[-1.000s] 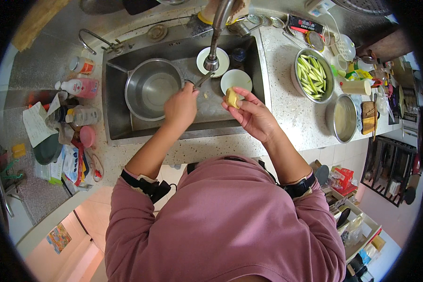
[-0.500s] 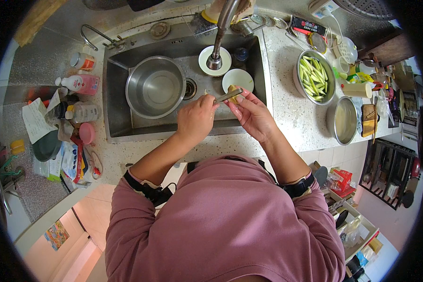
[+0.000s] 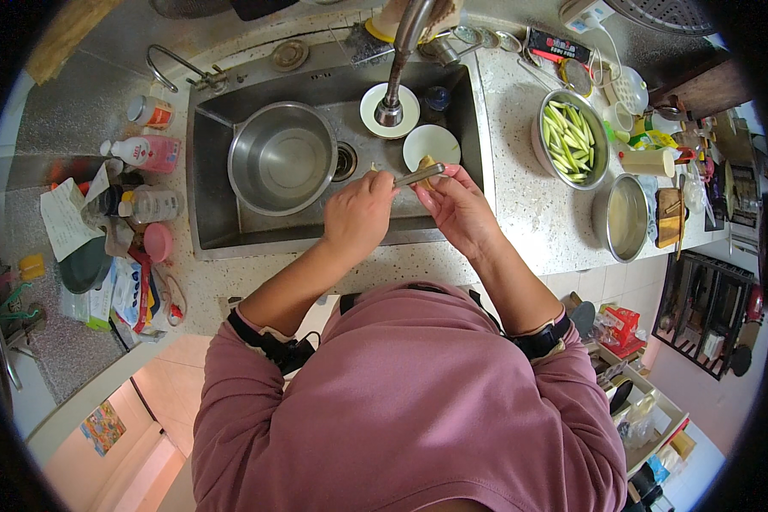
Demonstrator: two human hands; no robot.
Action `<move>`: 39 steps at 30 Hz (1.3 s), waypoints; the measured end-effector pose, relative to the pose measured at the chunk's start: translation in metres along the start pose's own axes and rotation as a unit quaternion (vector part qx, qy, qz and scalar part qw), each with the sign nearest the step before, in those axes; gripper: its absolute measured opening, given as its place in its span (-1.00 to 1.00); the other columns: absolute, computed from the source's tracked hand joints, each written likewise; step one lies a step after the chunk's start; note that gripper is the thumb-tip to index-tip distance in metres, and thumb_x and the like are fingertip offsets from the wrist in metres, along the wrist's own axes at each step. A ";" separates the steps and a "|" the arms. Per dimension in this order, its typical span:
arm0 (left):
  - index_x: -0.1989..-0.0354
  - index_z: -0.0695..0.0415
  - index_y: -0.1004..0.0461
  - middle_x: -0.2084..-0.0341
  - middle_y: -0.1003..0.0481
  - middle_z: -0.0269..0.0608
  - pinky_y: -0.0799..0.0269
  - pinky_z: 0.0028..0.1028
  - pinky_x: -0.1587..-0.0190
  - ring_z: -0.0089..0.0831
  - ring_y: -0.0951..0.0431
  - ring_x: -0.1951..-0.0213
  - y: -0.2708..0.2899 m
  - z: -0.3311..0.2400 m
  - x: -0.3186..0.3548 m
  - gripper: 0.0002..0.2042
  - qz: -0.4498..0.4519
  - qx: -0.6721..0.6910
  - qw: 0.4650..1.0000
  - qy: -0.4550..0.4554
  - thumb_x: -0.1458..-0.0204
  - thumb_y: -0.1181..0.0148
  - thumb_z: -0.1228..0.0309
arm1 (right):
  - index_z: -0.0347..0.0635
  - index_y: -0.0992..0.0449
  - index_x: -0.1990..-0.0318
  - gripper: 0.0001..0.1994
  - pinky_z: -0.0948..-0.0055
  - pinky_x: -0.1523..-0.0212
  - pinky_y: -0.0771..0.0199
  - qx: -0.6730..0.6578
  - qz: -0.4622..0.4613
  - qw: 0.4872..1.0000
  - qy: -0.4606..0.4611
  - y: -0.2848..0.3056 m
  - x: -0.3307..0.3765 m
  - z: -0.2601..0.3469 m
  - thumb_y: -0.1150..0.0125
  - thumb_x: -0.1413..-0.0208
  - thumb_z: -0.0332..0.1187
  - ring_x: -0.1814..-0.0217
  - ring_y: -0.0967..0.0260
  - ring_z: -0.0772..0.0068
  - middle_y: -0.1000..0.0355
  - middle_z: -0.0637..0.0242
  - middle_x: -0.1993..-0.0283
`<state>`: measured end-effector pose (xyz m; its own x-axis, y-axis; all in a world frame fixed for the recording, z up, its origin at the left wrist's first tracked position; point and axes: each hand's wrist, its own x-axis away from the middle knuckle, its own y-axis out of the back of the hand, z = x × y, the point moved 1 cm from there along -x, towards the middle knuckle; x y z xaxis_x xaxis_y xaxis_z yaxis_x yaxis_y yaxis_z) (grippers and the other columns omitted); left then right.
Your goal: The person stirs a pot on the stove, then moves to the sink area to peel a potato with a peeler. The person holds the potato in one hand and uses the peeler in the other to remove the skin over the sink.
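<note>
Over the front of the sink, my left hand [image 3: 356, 207] is closed around one end of a slim grey metal tool [image 3: 420, 176], perhaps a knife or a peeler. The tool slants up to the right, across a small yellowish-brown piece of food [image 3: 426, 160], which looks like ginger. My right hand [image 3: 462, 211] pinches that piece between thumb and fingers, mostly hidden by the tool. Just beyond the fingers, a small white bowl [image 3: 433, 145] sits in the sink. A white plate [image 3: 407, 107] stands under the faucet [image 3: 390, 111].
The steel sink [image 3: 209, 249] holds a large metal basin [image 3: 239, 183] with water. On the right counter are a bowl of green vegetable strips [image 3: 572, 141] and a metal bowl of cloudy liquid [image 3: 625, 220]. Bottles, including a pink one [image 3: 152, 154], crowd the left side.
The tool has shifted slightly along the piece toward the right hand, and its angle is a little different. Both hands have moved only slightly; everything else stays put.
</note>
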<state>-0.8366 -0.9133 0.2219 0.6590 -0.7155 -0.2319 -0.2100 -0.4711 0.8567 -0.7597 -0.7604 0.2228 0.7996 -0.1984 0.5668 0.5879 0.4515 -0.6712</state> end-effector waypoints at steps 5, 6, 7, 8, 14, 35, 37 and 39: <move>0.33 0.16 -0.28 0.47 -0.45 -0.11 -0.38 -0.20 0.47 -0.08 -0.50 0.45 0.002 0.000 -0.002 -0.82 0.017 0.008 1.000 -0.006 -0.01 -0.11 0.35 | -0.16 -0.27 0.22 -0.82 0.50 0.07 -0.51 0.023 0.019 0.999 -0.012 0.003 0.000 0.004 -0.05 -0.05 -0.61 0.05 -0.44 0.23 -0.39 0.16 0.11; 0.33 0.16 -0.29 0.47 -0.45 -0.11 -0.38 -0.20 0.47 -0.08 -0.50 0.45 0.002 0.001 -0.002 -0.82 0.024 0.011 1.000 -0.005 -0.02 -0.11 0.35 | -0.16 -0.27 0.23 -0.83 0.50 0.08 -0.52 0.028 0.016 0.999 -0.016 0.004 0.000 0.004 -0.04 -0.05 -0.61 0.05 -0.44 0.22 -0.39 0.17 0.11; 0.33 0.16 -0.29 0.47 -0.45 -0.11 -0.38 -0.19 0.46 -0.07 -0.50 0.45 0.001 0.001 -0.003 -0.82 0.032 0.015 0.999 -0.002 -0.02 -0.10 0.35 | -0.15 -0.28 0.24 -0.83 0.51 0.10 -0.53 0.026 0.024 0.999 -0.019 0.005 -0.001 0.005 -0.04 -0.05 -0.61 0.05 -0.44 0.21 -0.39 0.17 0.12; 0.32 0.16 -0.29 0.47 -0.45 -0.11 -0.38 -0.19 0.46 -0.07 -0.50 0.45 0.001 0.001 -0.003 -0.82 0.036 0.014 0.999 0.001 -0.02 -0.10 0.34 | -0.15 -0.28 0.25 -0.84 0.52 0.11 -0.53 0.026 0.023 0.999 -0.023 0.006 -0.001 0.005 -0.03 -0.05 -0.61 0.05 -0.44 0.20 -0.39 0.17 0.12; 0.34 0.16 -0.29 0.49 -0.46 -0.11 -0.39 -0.19 0.47 -0.08 -0.51 0.46 -0.014 -0.001 -0.006 -0.83 0.055 0.001 0.998 0.019 -0.06 -0.06 0.32 | -0.14 -0.29 0.27 -0.85 0.56 0.15 -0.55 0.011 0.008 1.000 -0.027 0.015 -0.007 0.006 -0.01 -0.05 -0.61 0.07 -0.45 0.18 -0.37 0.18 0.14; 0.32 0.15 -0.33 0.46 -0.48 -0.09 -0.39 -0.18 0.45 -0.07 -0.52 0.43 -0.004 0.000 -0.012 -0.84 0.026 0.041 0.999 0.004 -0.04 -0.10 0.34 | -0.17 -0.31 0.09 -0.73 0.46 0.02 -0.47 0.113 0.050 0.991 0.048 0.016 -0.004 0.011 -0.13 -0.04 -0.59 0.01 -0.43 0.21 -0.41 0.18 0.09; 0.32 0.15 -0.33 0.46 -0.49 -0.08 -0.39 -0.17 0.45 -0.07 -0.52 0.42 -0.008 0.004 -0.012 -0.84 0.029 0.034 0.999 0.009 -0.05 -0.08 0.33 | -0.17 -0.31 0.10 -0.73 0.44 0.01 -0.47 0.124 0.055 0.989 0.054 0.017 -0.002 0.010 -0.13 -0.04 -0.59 0.02 -0.43 0.20 -0.42 0.19 0.10; 0.31 0.16 -0.33 0.45 -0.49 -0.05 -0.39 -0.16 0.44 -0.05 -0.52 0.40 -0.014 0.012 -0.014 -0.83 0.068 0.000 0.996 0.056 -0.06 -0.06 0.32 | -0.17 -0.32 0.10 -0.73 0.42 0.01 -0.47 0.141 0.053 0.987 0.051 0.016 0.000 0.010 -0.13 -0.03 -0.59 0.02 -0.43 0.20 -0.42 0.20 0.10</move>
<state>-0.8514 -0.9031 0.2073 0.7008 -0.7108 -0.0602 -0.3036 -0.3735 0.8765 -0.7509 -0.7444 0.2167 0.8716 -0.2171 0.4396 0.4542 0.6953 -0.5570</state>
